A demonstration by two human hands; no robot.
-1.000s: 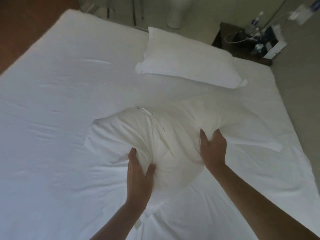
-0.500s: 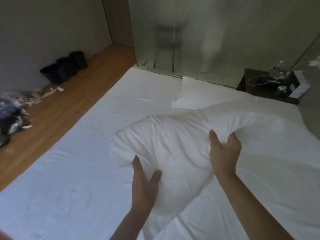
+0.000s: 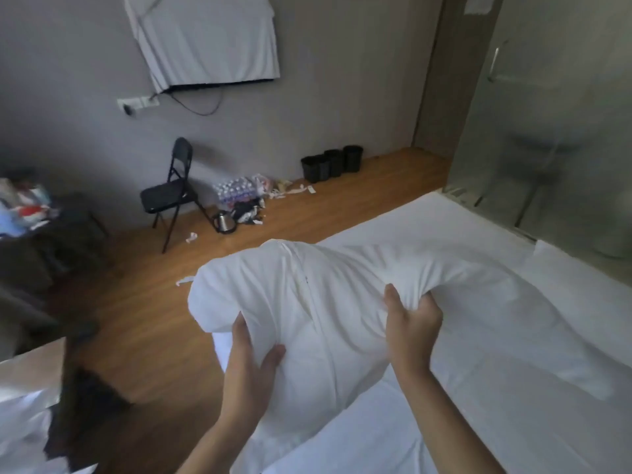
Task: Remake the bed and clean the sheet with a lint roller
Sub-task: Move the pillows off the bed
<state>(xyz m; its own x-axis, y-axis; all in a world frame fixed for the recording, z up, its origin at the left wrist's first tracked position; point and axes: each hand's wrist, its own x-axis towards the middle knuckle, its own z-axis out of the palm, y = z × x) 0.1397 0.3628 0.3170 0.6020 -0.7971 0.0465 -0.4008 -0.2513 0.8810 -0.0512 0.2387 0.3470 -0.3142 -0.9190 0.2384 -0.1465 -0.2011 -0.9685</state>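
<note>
Left hand [image 3: 251,364] and right hand [image 3: 412,325] grip pillow [image 3: 307,302] | white bed sheet [image 3: 513,422] | wood floor [image 3: 154,319], folding chair [image 3: 171,193]

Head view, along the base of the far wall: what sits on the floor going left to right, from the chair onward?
Black folding chair → electric kettle → pack of water bottles → row of black bins → frosted glass partition. Nearer the camera, both hands grip the white pillow.

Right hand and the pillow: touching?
Touching. The head view shows the right hand gripping a bunched fold of the pillow, fingers curled into the fabric.
</note>
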